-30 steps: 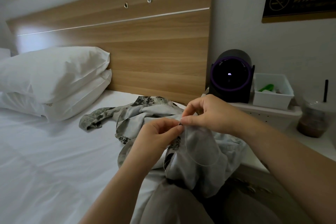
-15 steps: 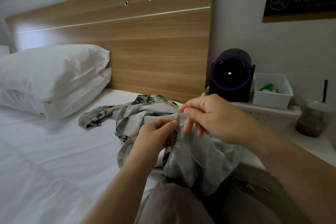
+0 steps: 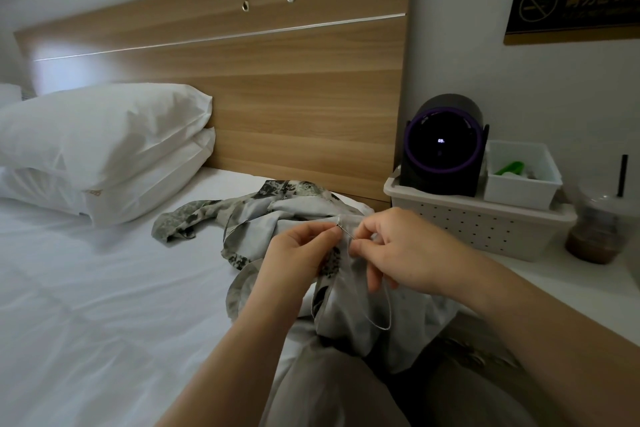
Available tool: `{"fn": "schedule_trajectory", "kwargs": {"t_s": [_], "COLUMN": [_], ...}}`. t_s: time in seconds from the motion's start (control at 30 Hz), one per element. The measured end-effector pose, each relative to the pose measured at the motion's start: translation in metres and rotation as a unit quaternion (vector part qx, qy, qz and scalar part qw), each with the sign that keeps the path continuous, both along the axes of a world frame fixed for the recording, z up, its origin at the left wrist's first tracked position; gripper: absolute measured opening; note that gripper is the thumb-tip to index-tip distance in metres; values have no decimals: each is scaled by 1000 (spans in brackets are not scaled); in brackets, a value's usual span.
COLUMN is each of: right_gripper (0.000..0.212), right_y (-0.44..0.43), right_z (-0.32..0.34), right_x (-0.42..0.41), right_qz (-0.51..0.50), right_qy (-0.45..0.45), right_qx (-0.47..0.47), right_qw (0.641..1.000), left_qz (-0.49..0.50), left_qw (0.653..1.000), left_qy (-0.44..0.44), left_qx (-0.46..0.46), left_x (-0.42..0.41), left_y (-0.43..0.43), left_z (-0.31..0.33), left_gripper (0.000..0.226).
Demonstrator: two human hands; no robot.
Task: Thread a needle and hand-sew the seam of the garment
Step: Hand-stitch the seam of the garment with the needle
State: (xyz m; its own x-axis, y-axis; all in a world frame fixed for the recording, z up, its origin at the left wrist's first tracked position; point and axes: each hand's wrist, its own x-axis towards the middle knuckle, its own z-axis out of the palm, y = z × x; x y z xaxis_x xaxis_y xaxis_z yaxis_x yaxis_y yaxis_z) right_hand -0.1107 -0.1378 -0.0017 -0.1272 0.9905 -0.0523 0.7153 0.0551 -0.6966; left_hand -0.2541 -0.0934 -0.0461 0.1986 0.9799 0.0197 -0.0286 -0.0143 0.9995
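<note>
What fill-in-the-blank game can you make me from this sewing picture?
1. The left hand and right hand meet at a thin metal ____ held against the garment.
2. Two white ____ are stacked by the wooden headboard.
3. The round black gadget has a ____ ring.
4. The cup with the black straw holds a ____ drink.

Missing words: needle; pillows; purple; brown.
</note>
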Motion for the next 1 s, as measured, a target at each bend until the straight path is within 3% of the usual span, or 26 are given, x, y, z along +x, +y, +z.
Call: {"fn": "schedule_trajectory", "kwargs": {"t_s": [0.2,0.47,0.67,1.0], "right_gripper": [18,18,19,20], "right_y": [1,2,3,4], "right_z": [1,5,6,6], "right_x": [0,0,-1,-1], "right_qz": [-2,-11,-15,-14], "right_qy": [-2,-3,1,2], "right_qx": [-3,-14,-13,-9], "right_qw": [1000,1000,1000,1000], "left_qz": [12,72,104,93], "left_qw": [1000,977,964,976], "left_qy": [12,123,133,103], "left_qx": [14,158,204,166], "left_x": [0,1,4,3], "left_y": [0,-5,-8,-5], "left_z": [-2,-1,-2,-2], "left_gripper": [7,12,13,13]}}
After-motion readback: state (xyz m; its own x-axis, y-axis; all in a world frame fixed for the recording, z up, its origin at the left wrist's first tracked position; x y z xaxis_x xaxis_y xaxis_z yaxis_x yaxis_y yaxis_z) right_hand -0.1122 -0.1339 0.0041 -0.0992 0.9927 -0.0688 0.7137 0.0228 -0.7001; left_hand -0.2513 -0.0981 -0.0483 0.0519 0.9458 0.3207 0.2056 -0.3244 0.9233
